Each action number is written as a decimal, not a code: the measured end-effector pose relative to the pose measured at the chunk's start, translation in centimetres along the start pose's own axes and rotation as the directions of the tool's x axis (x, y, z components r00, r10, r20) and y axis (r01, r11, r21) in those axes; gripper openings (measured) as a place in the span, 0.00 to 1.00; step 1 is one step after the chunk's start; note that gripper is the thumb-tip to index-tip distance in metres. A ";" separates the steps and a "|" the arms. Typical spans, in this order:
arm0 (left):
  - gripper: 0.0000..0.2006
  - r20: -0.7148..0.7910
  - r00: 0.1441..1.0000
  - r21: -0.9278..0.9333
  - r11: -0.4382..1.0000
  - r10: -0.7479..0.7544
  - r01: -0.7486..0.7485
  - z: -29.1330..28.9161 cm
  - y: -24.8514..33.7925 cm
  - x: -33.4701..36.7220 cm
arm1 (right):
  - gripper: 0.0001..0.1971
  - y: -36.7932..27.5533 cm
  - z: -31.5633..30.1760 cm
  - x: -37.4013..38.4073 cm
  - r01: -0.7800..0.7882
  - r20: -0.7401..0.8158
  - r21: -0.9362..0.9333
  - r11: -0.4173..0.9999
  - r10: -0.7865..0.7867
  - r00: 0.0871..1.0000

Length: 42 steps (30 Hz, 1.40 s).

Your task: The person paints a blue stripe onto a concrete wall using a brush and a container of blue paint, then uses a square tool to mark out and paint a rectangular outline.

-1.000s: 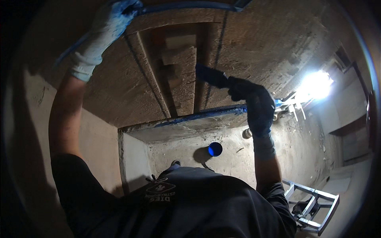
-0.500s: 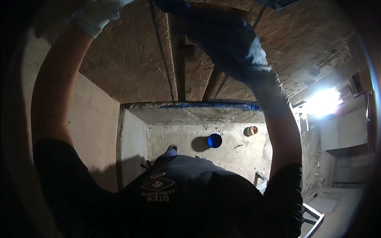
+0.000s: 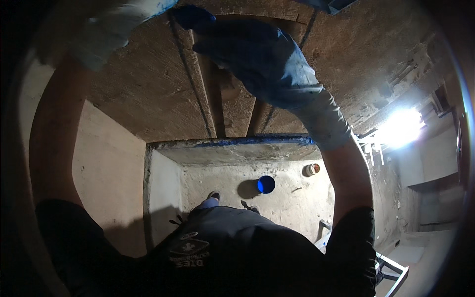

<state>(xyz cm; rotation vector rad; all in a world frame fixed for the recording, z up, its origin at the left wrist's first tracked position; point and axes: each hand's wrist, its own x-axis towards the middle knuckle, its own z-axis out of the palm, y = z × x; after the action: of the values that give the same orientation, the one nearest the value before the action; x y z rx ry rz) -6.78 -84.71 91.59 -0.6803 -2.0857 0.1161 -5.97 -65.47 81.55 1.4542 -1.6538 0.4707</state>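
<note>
Both my arms are raised toward a rough brown surface with dark lines and grooves. My left hand, in a pale glove, is at the top left edge, blurred and partly cut off, its fingers unreadable. Nearer the middle is my right hand, in a blue-grey glove, its fingers bent and pointing left in deep shade. A rounded bright blue shape juts out beside these fingers; whether it is a held thing or part of the glove is unclear. Below the surface runs a ledge streaked with blue.
On the pale floor stand a blue bucket and a small whitish pot. A bright lamp shines at the right. Part of a metal frame shows at the lower right. A pale wall rises on the left.
My right hand has come down and to the left, showing more of the blue shape. My left hand has shifted left and down. The view has tilted slightly, so the ledge appears lower.
</note>
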 end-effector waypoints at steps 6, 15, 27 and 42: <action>0.04 0.105 0.994 -0.063 0.998 0.000 0.006 0.5 -0.9 0.5 | 0.17 -1.2 0.1 -0.6 -0.158 0.076 -0.008 0.987 0.158 0.985; 0.03 0.203 0.979 -0.165 0.984 -0.030 0.064 0.3 -1.2 0.5 | 0.16 -0.3 1.4 -0.3 -0.040 0.020 -0.001 0.999 0.040 0.999; 0.03 0.115 0.993 -0.100 0.995 0.032 -0.021 0.6 -2.0 0.3 | 0.12 -0.4 1.9 3.1 0.008 0.112 0.111 0.994 -0.021 0.993; 0.03 0.113 0.992 -0.141 0.990 0.048 -0.032 1.1 -2.1 0.2 | 0.13 -0.5 -0.6 2.5 -0.112 0.180 -0.091 0.990 0.127 0.975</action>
<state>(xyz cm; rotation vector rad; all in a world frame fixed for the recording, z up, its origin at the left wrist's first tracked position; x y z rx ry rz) -8.61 -86.22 91.77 -0.8166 -2.2070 0.0339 -5.22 -66.67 83.72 1.3787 -1.8947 0.3384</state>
